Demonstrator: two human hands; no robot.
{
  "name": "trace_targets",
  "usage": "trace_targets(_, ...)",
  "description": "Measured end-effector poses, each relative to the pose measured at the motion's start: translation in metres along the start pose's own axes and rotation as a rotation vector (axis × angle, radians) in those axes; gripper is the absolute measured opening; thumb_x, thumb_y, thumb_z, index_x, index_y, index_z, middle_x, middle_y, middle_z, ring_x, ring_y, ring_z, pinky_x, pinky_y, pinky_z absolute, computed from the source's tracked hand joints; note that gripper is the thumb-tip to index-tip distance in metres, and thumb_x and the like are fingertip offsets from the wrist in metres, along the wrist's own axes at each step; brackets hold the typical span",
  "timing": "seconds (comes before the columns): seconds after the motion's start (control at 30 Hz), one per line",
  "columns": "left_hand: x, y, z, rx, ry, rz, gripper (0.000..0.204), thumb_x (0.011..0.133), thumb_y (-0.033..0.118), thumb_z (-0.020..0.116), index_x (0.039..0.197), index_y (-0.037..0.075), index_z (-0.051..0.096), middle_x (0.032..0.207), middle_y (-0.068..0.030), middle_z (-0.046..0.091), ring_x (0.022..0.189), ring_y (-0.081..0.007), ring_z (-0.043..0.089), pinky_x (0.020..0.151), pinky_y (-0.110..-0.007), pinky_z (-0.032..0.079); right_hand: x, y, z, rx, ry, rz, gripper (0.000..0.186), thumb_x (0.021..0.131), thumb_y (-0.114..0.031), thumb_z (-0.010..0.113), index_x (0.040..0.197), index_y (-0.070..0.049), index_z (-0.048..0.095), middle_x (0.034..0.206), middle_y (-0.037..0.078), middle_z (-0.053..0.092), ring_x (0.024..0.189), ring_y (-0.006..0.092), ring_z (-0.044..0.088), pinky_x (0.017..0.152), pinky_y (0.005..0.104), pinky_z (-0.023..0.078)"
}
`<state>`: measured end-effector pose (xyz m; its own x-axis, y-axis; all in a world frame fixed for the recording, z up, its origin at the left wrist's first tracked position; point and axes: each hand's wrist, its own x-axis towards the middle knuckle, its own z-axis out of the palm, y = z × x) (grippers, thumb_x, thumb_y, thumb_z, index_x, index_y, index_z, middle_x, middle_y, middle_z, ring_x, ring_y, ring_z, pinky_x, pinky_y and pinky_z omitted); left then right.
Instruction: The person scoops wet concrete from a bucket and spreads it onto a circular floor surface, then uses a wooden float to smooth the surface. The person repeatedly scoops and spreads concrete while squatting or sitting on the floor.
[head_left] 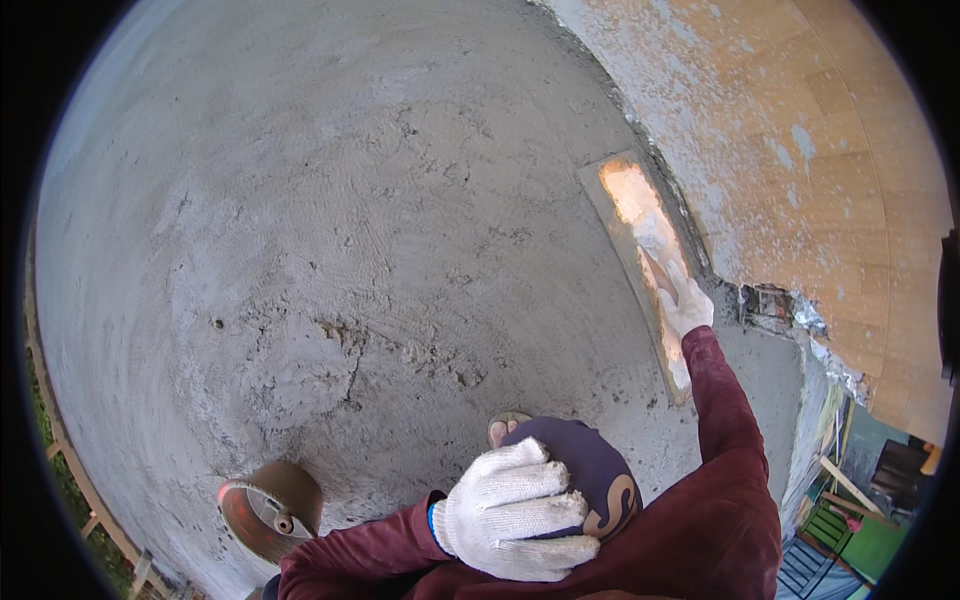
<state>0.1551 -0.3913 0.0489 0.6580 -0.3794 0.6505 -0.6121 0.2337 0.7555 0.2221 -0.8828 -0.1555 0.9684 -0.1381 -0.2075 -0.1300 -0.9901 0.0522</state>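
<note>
My right hand (688, 303), in a white glove, grips the handle of a long rectangular plastering float (630, 192). The float lies flat on wet grey cement (400, 180), close along the cement's right border. Its top is smeared with cement, with bright orange-tan patches. In a knitted white glove, my left hand (515, 515) rests with fingers spread over my bent knee (585, 465), which is in dark cloth with a tan print. Beyond the knee, part of a foot in a sandal (506, 425) shows. Both arms wear maroon sleeves.
A cement-stained reddish bucket-like container (290, 500) stands at lower left. Wood-patterned flooring (800, 130), splashed with cement, borders the right, with a broken edge (770, 305). Wooden boards (75, 465) run along the left rim. Green items and clutter (850, 530) lie at lower right.
</note>
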Motion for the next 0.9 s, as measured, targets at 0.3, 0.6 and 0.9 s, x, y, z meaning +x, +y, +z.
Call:
trace_targets(0.3, -0.004, -0.007, -0.011, 0.077, 0.037, -0.16, 0.043, 0.065, 0.03, 0.087, 0.106, 0.015, 0.082, 0.105, -0.0111, 0.069, 0.086, -0.0339, 0.065, 0.073, -0.048, 0.05, 0.284, -0.189, -0.07, 0.068, 0.122, -0.18, 0.065, 0.1, -0.042, 0.067, 0.161, -0.036, 0.045, 0.131, 0.021, 0.073, 0.12, 0.0433, 0.07, 0.101, 0.0553, 0.055)
trace_targets(0.6, -0.029, 0.001, -0.023, 0.333, 0.279, -0.297, 0.054, 0.063, 0.035, 0.09, 0.114, 0.018, 0.083, 0.116, -0.0143, 0.068, 0.102, -0.0402, 0.065, 0.09, -0.062, 0.053, 0.374, -0.367, -0.097, 0.103, 0.096, -0.372, 0.061, 0.102, -0.039, 0.059, 0.161, -0.03, 0.044, 0.127, 0.021, 0.075, 0.116, 0.0416, 0.072, 0.102, 0.0536, 0.056)
trace_targets(0.9, -0.056, 0.002, -0.042, 0.54, 0.43, -0.53, 0.052, 0.073, 0.028, 0.089, 0.122, 0.013, 0.08, 0.144, -0.0241, 0.062, 0.134, -0.0507, 0.057, 0.116, -0.068, 0.039, 0.06, -0.29, -0.056, 0.062, -0.144, -0.632, 0.083, 0.09, -0.026, 0.079, 0.163, -0.042, 0.043, 0.127, 0.02, 0.071, 0.099, 0.042, 0.076, 0.084, 0.0537, 0.063)
